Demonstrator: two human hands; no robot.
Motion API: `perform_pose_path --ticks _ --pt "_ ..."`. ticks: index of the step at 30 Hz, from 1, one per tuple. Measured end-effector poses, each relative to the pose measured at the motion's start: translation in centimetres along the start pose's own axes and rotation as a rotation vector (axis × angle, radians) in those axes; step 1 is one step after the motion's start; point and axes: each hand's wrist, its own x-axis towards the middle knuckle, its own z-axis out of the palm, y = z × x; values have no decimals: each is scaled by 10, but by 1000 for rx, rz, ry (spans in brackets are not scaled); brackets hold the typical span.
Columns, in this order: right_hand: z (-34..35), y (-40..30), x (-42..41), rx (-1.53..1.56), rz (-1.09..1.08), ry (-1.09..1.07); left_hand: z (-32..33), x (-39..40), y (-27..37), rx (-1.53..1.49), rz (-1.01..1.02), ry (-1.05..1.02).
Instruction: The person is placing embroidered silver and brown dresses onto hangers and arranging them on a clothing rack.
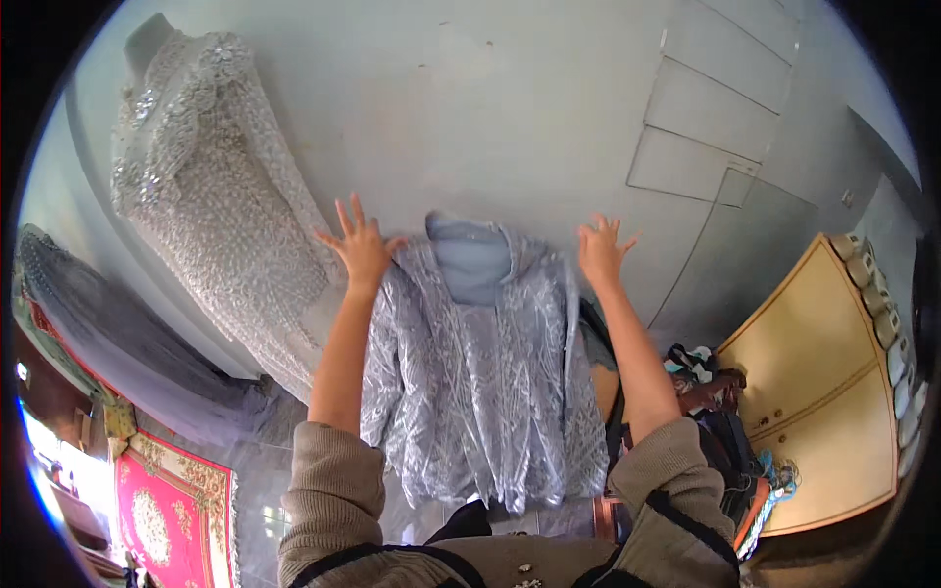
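Note:
A silvery grey embroidered jacket [485, 367] with a shiny surface hangs upright in front of me, its collar up and a pale blue-grey lining showing at the neck. My left hand [364, 250] is at its left shoulder, fingers spread, the thumb side close to the fabric. Beside the other shoulder is my right hand [603, 246], its fingers also apart. Neither hand grips the cloth. What holds the jacket up is hidden.
A beaded pale gown [220, 198] on a mannequin stands at the left, close to my left forearm. Further left hang grey and lilac garments [140, 345]. A red patterned rug [176, 514] lies on the tiled floor. Piled clothes [709, 389] and a yellow wooden cabinet [816, 389] are at the right.

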Motion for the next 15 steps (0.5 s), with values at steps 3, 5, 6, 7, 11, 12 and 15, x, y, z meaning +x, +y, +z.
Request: perform_pose_path --ticks 3,5,6,7,11,12,15 --pt "51 -11 -16 181 -24 74 54 -25 25 -67 151 -61" --pt "62 -32 -39 295 -183 2 74 -47 33 -192 391 -131" --pt "56 -42 -55 293 -225 -78 73 -57 41 -274 517 -216" --pt "51 -53 -71 294 -270 -155 72 -64 46 -278 521 -223" --pt "62 -68 -118 277 -267 -224 76 -71 74 -550 919 -220" --pt "65 -69 -120 269 -211 -192 78 -69 81 -599 1004 -222" --pt "70 -71 -121 244 -153 -162 80 -63 98 -583 1092 -267"
